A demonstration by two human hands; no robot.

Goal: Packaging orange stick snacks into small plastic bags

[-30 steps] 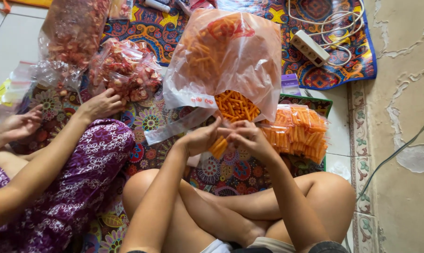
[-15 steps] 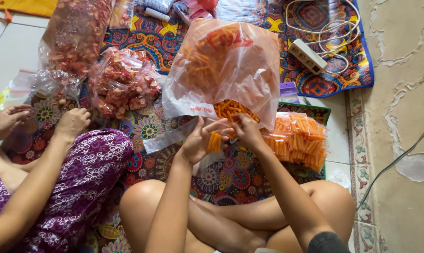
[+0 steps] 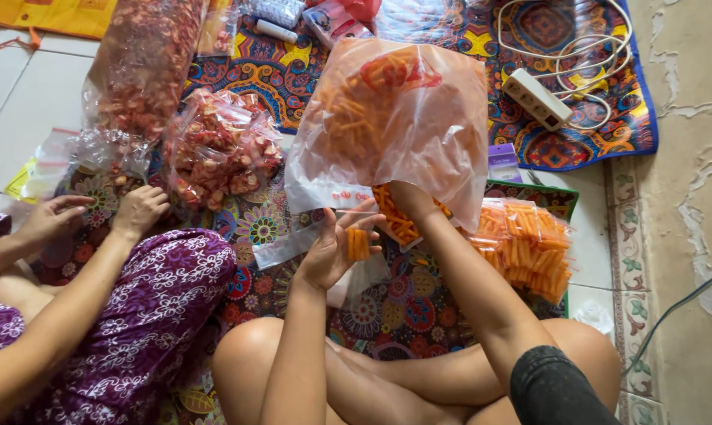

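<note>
Orange stick snacks fill a large clear plastic bag (image 3: 403, 118) that stands on the patterned mat (image 3: 419, 307) just in front of the crossed legs, its long axis upright and its mouth turned down toward the person. The right hand (image 3: 409, 198) reaches into that mouth; its fingers are hidden, so I cannot tell how they lie. The left hand (image 3: 336, 252), fingers spread and palm up, cradles a small clear bag (image 3: 358, 245) holding a few orange sticks standing roughly upright. Beside it lies a smaller filled bag (image 3: 525, 248).
</note>
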